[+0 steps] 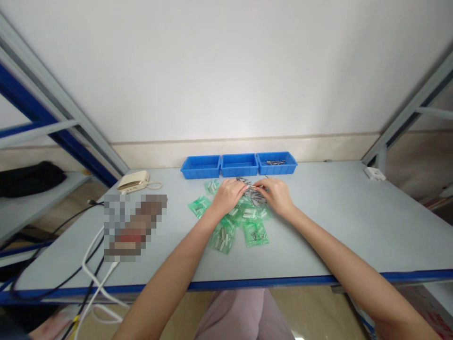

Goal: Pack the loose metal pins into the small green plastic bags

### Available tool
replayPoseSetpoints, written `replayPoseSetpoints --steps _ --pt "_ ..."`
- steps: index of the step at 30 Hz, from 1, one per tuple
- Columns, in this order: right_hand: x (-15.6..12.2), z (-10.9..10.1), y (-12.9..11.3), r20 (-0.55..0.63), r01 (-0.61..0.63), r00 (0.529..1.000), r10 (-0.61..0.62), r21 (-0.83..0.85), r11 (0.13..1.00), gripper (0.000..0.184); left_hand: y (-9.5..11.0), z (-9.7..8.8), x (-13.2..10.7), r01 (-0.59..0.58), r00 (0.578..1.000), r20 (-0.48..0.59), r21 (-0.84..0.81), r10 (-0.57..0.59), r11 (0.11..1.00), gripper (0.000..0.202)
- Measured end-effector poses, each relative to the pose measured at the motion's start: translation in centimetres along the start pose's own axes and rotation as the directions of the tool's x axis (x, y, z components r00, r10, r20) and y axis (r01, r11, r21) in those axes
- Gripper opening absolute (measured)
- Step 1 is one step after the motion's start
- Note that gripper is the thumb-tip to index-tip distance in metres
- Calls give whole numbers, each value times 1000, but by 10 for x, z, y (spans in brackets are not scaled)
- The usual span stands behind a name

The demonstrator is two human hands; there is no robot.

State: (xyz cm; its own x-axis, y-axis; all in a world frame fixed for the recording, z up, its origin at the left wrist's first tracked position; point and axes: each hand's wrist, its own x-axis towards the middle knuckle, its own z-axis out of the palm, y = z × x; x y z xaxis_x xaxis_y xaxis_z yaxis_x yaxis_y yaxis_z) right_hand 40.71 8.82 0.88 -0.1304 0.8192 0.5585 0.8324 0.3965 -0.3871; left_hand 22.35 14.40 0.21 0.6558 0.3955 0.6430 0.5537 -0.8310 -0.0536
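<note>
My left hand and my right hand meet over a heap of small green plastic bags with metal parts inside, in the middle of the grey table. Both hands have their fingers curled and pinched together around something small between them, near a loose pile of dark metal screws. I cannot make out exactly what the fingers grip. More green bags lie to the left and toward me.
Three blue bins stand in a row at the table's back edge; the right bin holds metal parts, the others look bare. A beige device with cables sits at the left. A white box is at the far right.
</note>
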Motion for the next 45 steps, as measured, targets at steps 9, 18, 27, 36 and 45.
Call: replayPoseSetpoints --steps 9,18,27,36,45 --pt "0 -2 0 50 37 998 -32 -111 993 27 -3 1 -2 -6 1000 -11 12 7 1000 34" --pt "-1 -6 0 116 70 991 -63 -57 996 32 -3 -1 -1 -21 998 57 39 19 999 38" --pt "-1 -6 -1 132 95 988 -83 -90 991 31 -3 1 -3 -56 996 69 85 50 995 37" --pt "-1 -5 1 106 68 992 -61 -62 996 29 -2 1 -3 -59 998 39 71 57 996 35" --pt "-1 -6 7 132 72 989 -70 -13 997 25 -4 1 -3 -70 995 73 68 65 995 43"
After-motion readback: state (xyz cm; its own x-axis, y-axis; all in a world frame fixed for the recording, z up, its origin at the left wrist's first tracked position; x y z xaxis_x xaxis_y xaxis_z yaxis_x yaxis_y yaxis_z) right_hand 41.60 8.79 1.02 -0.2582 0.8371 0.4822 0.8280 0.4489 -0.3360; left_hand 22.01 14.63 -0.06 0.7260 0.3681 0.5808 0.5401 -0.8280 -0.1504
